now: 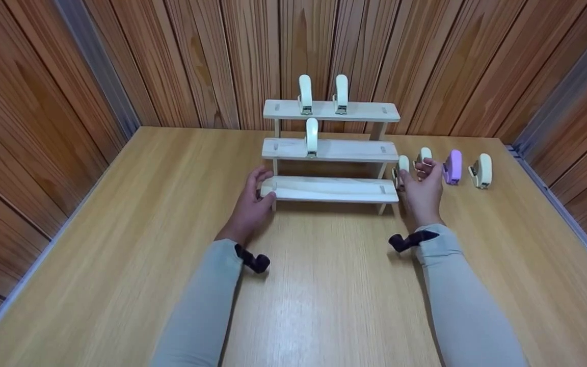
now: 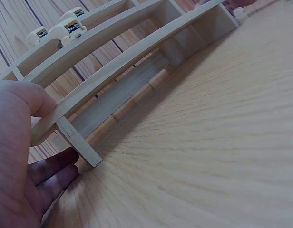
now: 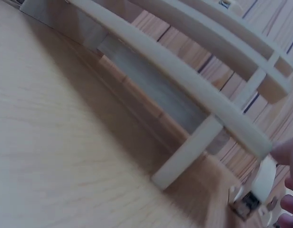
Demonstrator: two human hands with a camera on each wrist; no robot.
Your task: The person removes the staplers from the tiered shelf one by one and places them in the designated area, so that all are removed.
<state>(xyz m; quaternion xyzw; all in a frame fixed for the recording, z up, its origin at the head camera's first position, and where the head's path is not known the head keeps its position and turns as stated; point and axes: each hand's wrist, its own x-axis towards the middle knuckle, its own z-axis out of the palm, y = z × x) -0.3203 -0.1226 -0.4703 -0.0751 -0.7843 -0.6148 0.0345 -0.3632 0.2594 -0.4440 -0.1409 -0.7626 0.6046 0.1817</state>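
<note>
Six pale staplers [image 1: 342, 94], one purple stapler [image 1: 454, 167] and one three-tier rack [image 1: 344, 149]. Three pale staplers stand on the rack, two on the top tier [image 1: 367, 110], one on the middle; the lowest tier [image 1: 329, 189] bears none. Four staplers, the purple among them, stand on the worktop [image 1: 171, 214] at right; loading thus appears under half complete. Left hand [image 1: 251, 200]: fingers clamped about the lowest tier's left end. Right hand [image 1: 424, 194]: fingers apart from thumb, beside the two nearest staplers; contact with these cannot be told.

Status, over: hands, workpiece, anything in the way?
Left hand gripping pale three-tiered wooden rack, lower left. Right hand at lower right, contact unclear. Rack upright. Rounded cream stapler close beside right end, possible obstruction.
</note>
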